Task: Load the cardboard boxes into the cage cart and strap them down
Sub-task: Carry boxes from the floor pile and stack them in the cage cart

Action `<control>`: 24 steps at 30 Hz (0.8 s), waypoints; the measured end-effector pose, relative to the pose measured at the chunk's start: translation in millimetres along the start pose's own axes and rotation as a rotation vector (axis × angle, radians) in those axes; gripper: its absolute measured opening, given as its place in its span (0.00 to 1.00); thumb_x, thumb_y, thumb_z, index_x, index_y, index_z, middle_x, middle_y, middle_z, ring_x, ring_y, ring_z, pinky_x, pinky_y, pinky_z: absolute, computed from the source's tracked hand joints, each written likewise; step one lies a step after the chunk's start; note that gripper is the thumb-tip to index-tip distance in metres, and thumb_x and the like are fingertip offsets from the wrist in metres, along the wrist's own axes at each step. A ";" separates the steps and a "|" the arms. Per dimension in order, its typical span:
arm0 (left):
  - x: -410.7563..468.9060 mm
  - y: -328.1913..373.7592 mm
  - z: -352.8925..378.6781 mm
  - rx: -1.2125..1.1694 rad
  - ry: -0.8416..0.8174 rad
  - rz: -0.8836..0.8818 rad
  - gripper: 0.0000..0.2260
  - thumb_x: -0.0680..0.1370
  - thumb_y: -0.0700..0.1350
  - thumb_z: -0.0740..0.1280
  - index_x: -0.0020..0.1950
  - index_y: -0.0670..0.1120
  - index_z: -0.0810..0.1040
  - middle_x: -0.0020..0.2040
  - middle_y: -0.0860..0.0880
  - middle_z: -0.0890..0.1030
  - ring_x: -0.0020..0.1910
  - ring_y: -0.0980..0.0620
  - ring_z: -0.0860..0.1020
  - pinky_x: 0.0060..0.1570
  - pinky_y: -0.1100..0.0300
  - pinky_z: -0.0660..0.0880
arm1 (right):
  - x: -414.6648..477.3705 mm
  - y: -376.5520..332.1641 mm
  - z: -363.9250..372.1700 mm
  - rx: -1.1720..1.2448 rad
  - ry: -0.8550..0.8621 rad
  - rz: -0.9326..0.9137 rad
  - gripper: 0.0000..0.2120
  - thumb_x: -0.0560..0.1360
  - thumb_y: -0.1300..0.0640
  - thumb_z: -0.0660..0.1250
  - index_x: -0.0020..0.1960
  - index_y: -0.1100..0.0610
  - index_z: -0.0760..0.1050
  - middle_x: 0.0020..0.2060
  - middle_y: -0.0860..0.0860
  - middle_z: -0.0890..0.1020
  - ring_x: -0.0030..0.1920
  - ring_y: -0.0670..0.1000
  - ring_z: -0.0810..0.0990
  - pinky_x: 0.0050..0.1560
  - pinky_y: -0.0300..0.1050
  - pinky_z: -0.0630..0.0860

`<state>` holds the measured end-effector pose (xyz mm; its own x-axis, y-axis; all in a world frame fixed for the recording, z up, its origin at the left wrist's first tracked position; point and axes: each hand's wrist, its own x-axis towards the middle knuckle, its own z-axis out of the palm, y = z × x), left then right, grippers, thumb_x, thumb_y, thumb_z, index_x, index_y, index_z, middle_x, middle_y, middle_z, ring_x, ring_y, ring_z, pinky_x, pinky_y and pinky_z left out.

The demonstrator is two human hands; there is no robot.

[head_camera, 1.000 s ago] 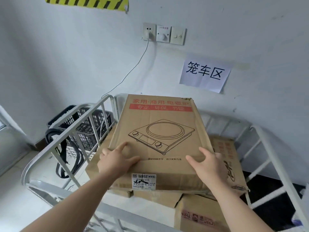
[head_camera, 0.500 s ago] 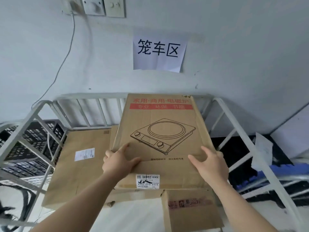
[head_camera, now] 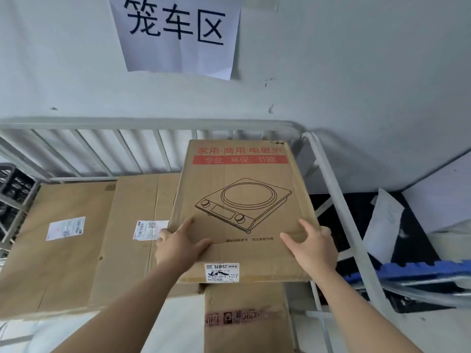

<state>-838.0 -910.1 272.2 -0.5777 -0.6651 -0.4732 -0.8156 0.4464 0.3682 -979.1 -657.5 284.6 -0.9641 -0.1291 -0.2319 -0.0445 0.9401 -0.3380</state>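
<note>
I held the induction cooker box (head_camera: 242, 200) over the right side of the cage cart (head_camera: 153, 122), above the flat cardboard boxes (head_camera: 63, 250) lying inside. My left hand (head_camera: 178, 247) gripped its near left edge and my right hand (head_camera: 312, 247) its near right edge, thumbs on top. A paper sign (head_camera: 178, 34) hung on the wall behind.

A pale grey wall (head_camera: 356, 72) carries a paper sign (head_camera: 178, 34); a black crate (head_camera: 12, 189) stands left, a blue mat (head_camera: 420, 270) right.
</note>
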 end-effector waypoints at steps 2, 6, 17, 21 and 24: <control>11.1 12.3 18.8 -0.002 -0.018 -0.026 0.36 0.68 0.70 0.65 0.73 0.66 0.56 0.62 0.42 0.65 0.59 0.39 0.71 0.55 0.50 0.74 | 23.3 13.2 8.4 -0.001 -0.025 0.006 0.36 0.66 0.29 0.64 0.70 0.42 0.66 0.62 0.54 0.69 0.55 0.53 0.75 0.46 0.47 0.78; 30.4 27.7 52.4 0.006 -0.042 -0.045 0.37 0.70 0.68 0.65 0.74 0.65 0.53 0.66 0.41 0.62 0.64 0.39 0.66 0.59 0.48 0.72 | 57.8 37.4 27.6 0.027 -0.081 -0.023 0.37 0.68 0.32 0.65 0.72 0.46 0.64 0.63 0.56 0.68 0.57 0.54 0.74 0.49 0.46 0.77; 45.0 26.4 97.9 0.052 -0.187 -0.022 0.33 0.77 0.58 0.63 0.76 0.65 0.47 0.68 0.40 0.58 0.66 0.40 0.62 0.63 0.48 0.68 | 102.8 67.0 69.8 -0.126 -0.324 0.021 0.40 0.72 0.34 0.62 0.76 0.42 0.45 0.66 0.64 0.61 0.64 0.63 0.66 0.62 0.55 0.70; 40.8 32.9 89.8 0.290 -0.160 0.039 0.33 0.77 0.59 0.62 0.77 0.61 0.46 0.73 0.39 0.56 0.70 0.40 0.61 0.67 0.49 0.63 | 96.0 57.0 68.5 -0.232 -0.263 -0.077 0.35 0.76 0.39 0.60 0.77 0.47 0.49 0.75 0.64 0.48 0.74 0.64 0.50 0.73 0.58 0.55; 35.8 40.8 75.8 0.429 -0.021 0.158 0.28 0.78 0.56 0.61 0.75 0.55 0.55 0.73 0.44 0.60 0.70 0.43 0.62 0.68 0.51 0.61 | 84.2 44.9 61.1 -0.224 -0.229 -0.182 0.32 0.78 0.42 0.59 0.77 0.52 0.53 0.77 0.58 0.49 0.76 0.59 0.48 0.75 0.56 0.53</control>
<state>-894.5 -870.3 209.6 -0.6931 -0.5585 -0.4557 -0.6550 0.7519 0.0747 -1046.3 -645.5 194.2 -0.8529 -0.3442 -0.3926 -0.2906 0.9376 -0.1907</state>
